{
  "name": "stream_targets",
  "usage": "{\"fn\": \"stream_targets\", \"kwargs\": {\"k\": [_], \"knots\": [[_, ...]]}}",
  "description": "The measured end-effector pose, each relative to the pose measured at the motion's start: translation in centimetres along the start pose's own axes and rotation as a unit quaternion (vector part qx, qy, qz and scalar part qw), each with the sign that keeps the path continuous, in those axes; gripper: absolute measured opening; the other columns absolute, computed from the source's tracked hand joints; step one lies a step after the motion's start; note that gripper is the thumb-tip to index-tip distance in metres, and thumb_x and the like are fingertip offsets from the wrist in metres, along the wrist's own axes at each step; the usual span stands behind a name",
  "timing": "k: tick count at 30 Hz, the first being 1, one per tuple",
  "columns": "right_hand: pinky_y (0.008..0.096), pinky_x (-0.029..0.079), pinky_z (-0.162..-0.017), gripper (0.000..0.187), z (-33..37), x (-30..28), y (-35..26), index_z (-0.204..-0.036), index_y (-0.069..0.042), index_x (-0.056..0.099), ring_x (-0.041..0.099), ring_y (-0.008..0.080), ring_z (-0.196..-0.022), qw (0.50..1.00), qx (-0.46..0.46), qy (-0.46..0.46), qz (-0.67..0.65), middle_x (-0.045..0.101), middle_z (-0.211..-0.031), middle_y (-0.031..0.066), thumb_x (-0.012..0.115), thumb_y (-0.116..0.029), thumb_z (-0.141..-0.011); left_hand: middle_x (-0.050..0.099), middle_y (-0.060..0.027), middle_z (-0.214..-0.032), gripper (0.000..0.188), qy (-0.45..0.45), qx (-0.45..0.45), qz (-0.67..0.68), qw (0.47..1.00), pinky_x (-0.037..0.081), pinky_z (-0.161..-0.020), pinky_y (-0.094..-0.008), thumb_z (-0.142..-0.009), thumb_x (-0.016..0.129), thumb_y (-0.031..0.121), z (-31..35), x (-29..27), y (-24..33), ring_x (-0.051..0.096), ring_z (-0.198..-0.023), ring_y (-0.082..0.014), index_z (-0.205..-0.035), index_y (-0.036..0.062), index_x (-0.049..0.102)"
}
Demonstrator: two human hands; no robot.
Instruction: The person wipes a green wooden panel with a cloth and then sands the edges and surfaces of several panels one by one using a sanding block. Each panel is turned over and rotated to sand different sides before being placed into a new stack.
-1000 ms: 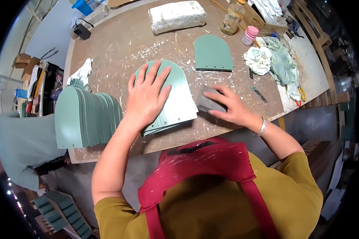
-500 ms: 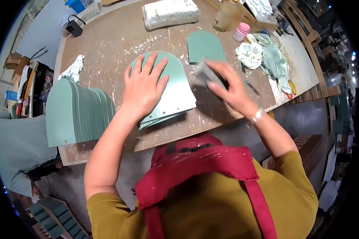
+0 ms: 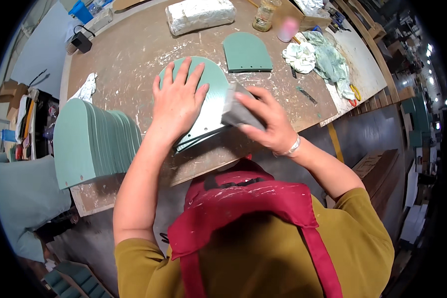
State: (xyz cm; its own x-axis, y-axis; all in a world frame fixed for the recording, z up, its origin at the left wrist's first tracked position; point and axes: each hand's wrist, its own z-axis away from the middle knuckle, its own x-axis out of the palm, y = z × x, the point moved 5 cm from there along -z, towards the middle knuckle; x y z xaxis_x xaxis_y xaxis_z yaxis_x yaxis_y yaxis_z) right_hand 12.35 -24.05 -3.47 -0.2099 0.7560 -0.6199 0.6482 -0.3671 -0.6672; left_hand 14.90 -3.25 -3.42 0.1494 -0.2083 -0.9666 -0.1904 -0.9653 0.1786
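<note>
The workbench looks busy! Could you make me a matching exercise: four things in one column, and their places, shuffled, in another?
Things:
1. left hand
2. grey block
3. packed green panels
4. white bundle

Places:
A. standing in a row at the workbench's left side
B. held in the right hand
C. near the far edge
D. flat on an arched green panel

Pairs: 1-D, 2-B, 3-A, 4-C

The left hand (image 3: 176, 107) lies spread on a green panel (image 3: 212, 107); the right hand (image 3: 270, 119) holds 1 grey block (image 3: 239, 114).
</note>
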Motion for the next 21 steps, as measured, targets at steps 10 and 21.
{"fn": "stream_targets", "kwargs": {"k": [10, 21], "knots": [[0.0415, 0.045, -0.099, 0.054, 0.9, -0.6, -0.6, -0.133, -0.012, 0.059, 0.056, 0.0373, -0.116, 0.999, 0.024, 0.002, 0.042, 0.055, -0.127, 0.0221, 0.070, -0.034, -0.085, 0.035, -0.0104, -0.155, 0.050, 0.018, 0.006, -0.019, 1.000, 0.022, -0.114, -0.0578, -0.101, 0.041, 0.042, 0.3, 0.5, -0.1, 0.030, -0.142, -0.0389, -0.145, 0.0181, 0.043], [0.0423, 0.047, -0.095, 0.054, -1.2, -0.8, -4.3, -0.130, -0.008, 0.059, 0.058, 0.0385, -0.110, 0.998, -0.019, 0.028, 0.045, 0.055, -0.124, 0.0206, 0.073, -0.030, -0.082, 0.056, -0.0206, -0.136, 0.069, -0.034, -0.074, 0.060, 0.995, 0.040, -0.105, -0.0485, -0.094, 0.048, 0.061, -6.5, -0.6, -5.2, 0.051, -0.128, -0.0379, -0.138, 0.0081, 0.053]]}}
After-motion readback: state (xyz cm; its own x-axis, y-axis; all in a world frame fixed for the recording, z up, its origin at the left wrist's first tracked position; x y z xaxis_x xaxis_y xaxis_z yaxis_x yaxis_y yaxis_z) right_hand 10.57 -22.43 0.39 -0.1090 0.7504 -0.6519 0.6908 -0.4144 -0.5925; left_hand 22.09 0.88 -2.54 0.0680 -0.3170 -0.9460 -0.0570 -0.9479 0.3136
